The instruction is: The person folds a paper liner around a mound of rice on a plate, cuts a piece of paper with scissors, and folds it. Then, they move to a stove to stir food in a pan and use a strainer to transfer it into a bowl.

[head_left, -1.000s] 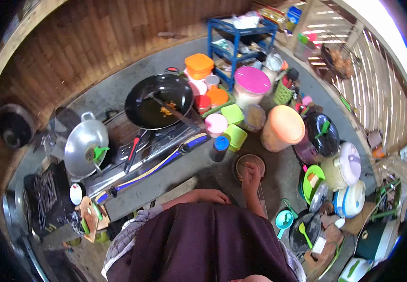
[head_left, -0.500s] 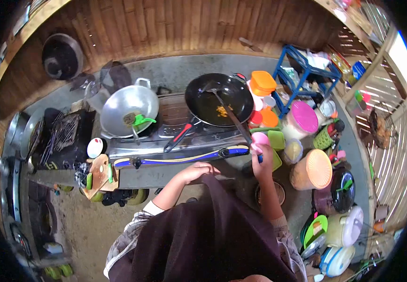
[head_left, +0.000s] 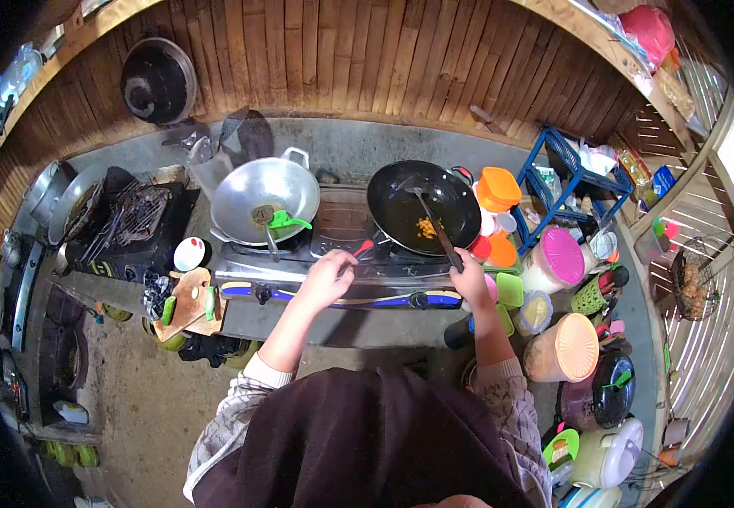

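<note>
My left hand (head_left: 329, 279) is wrapped round the black and red handle (head_left: 364, 247) of the dark wok (head_left: 401, 212). In my right hand (head_left: 471, 279) is the handle of a spatula (head_left: 439, 229), whose blade rests inside the wok. Small orange-yellow pieces (head_left: 426, 228) lie in the wok near the spatula. The wok sits on the right burner of a stove (head_left: 341, 292). Left of it, a silver wok (head_left: 248, 190) holds a ladle and a bright green utensil (head_left: 288, 221).
A cutting board (head_left: 191, 309) with green vegetables lies left of the stove. Orange-lidded containers (head_left: 498, 188), a blue rack (head_left: 536, 203), a pink-lidded tub (head_left: 562, 256) and a peach-lidded jar (head_left: 576, 347) stand at the right. A black grill stove (head_left: 142, 229) is at the far left.
My left hand has moved forward onto the wok handle. My right hand has left the pink thing by the containers and taken hold of the spatula. The camera view has shifted.
</note>
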`<state>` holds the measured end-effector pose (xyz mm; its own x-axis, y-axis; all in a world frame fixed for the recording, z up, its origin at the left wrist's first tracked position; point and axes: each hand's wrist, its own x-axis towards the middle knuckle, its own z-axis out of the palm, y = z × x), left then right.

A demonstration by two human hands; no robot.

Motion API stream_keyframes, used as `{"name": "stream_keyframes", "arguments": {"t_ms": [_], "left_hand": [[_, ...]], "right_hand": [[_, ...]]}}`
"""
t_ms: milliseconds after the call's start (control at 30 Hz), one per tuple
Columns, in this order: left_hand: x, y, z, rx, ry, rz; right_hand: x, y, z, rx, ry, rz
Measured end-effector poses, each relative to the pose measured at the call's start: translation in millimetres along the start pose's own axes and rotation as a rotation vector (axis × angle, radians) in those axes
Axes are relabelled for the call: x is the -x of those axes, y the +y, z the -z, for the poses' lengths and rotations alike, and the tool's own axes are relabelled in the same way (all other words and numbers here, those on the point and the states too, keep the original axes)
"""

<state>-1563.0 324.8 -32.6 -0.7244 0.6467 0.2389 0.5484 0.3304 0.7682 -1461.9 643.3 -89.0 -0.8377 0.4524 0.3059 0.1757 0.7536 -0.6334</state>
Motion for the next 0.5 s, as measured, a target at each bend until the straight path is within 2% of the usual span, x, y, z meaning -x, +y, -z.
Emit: {"name": "stream_keyframes", "arguments": {"t_ms": [33,67,100,167,267,333,500], "left_hand": [[-2,0,0,-0.179,0.070,-0.020],[-2,1,2,-0.235,0.020,0.054],[-2,-1,0,-0.234,0.019,0.048],[-2,-6,-7,-0.335,0.093,0.120],[-6,-21,-11,-0.267,0.022,0.167],[-7,-32,-14,-0.223,-0.003,0.168],[-10,-27,-10,-0.126,-0.025,0.193]], "right_hand": [[-1,4,1,0.002,0.005,0.001],[1,-7,8,0.037,-0.019,-0.002],[3,-17,16,0.072,-0.042,-0.007],[7,-28,31,0.070,-0.054,-0.026],[18,-28,49,0.073,-0.038,0.022],[23,-21,62,0.073,-0.008,0.179],[41,-58,117,0.198,-0.149,0.045]]}}
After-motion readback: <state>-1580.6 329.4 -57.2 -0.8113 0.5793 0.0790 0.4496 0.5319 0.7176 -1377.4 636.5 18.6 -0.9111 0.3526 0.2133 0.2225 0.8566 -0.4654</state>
